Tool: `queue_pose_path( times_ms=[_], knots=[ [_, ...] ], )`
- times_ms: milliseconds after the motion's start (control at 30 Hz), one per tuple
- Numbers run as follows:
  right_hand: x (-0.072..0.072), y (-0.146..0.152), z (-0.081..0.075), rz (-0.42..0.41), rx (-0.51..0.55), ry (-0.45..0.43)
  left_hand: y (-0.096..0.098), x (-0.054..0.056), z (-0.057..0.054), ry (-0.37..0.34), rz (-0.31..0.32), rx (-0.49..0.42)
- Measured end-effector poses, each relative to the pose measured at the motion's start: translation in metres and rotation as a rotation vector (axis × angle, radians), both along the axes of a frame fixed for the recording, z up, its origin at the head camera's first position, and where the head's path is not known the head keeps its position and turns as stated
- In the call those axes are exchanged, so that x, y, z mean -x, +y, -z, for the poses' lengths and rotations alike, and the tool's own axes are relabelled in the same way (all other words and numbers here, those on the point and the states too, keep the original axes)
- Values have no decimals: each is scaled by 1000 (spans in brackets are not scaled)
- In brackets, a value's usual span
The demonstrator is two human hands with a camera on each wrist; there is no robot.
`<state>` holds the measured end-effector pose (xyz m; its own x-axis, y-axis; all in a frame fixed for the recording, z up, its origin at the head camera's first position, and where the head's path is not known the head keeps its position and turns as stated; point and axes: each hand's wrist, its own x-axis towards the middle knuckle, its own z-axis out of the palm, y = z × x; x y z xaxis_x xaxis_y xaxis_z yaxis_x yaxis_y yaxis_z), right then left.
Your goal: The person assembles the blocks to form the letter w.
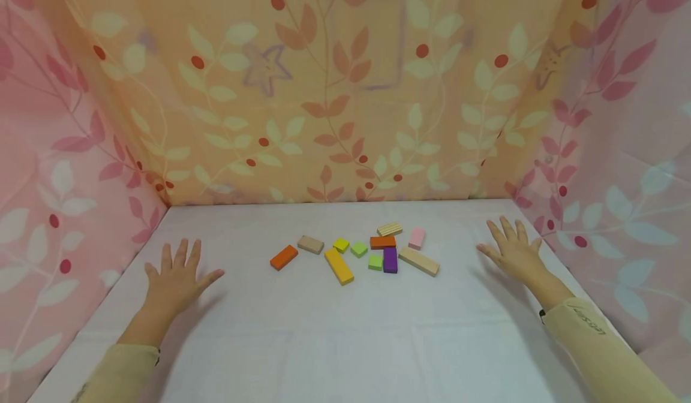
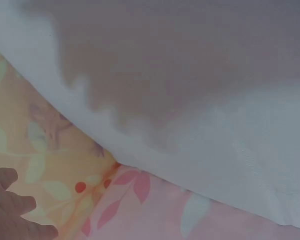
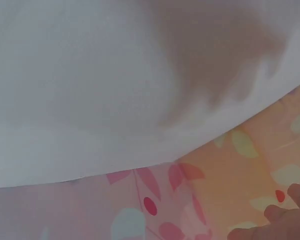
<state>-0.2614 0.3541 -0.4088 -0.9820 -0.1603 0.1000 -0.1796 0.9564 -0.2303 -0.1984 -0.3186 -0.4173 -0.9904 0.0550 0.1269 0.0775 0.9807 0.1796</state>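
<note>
Both hands are spread with straight fingers and hold nothing. The left hand (image 1: 173, 283) hovers over the left of the table, its shadow cast beside it; the nearest block is an orange block (image 1: 284, 258). My right hand (image 1: 515, 256) is over the right side, nearest a long beige block (image 1: 418, 261). Between them lie a yellow-orange block (image 1: 339, 266), a purple block (image 1: 390, 260), a second orange block (image 1: 382, 243), a pink block (image 1: 417, 238), a tan block (image 1: 310, 244), a ridged wooden block (image 1: 390, 229), a small yellow block (image 1: 341, 245) and two light green blocks (image 1: 358, 249). Each wrist view catches only fingertips.
A white cloth (image 1: 345, 343) covers the table. Behind it hangs an orange leaf-patterned curtain (image 1: 345, 121), with pink patterned curtains on the left (image 1: 43, 181) and right (image 1: 631, 211) sides.
</note>
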Motion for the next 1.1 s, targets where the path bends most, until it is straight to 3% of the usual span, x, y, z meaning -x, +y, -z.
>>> queue_pose_path(
  times_ms=[233, 500, 767, 1100],
  knots=[
    [2, -18, 1, -35, 156, 16, -1, -5, 2, -4, 28, -3],
    [-2, -50, -5, -143, 261, 83, 8, -8, 1, 104, 117, -5],
    [-8, -87, -2, -235, 237, 64, 20, -3, -1, 160, 171, -28],
    [-15, -138, 8, -362, 149, 48, 46, 16, 0, 67, 232, -42]
  ],
)
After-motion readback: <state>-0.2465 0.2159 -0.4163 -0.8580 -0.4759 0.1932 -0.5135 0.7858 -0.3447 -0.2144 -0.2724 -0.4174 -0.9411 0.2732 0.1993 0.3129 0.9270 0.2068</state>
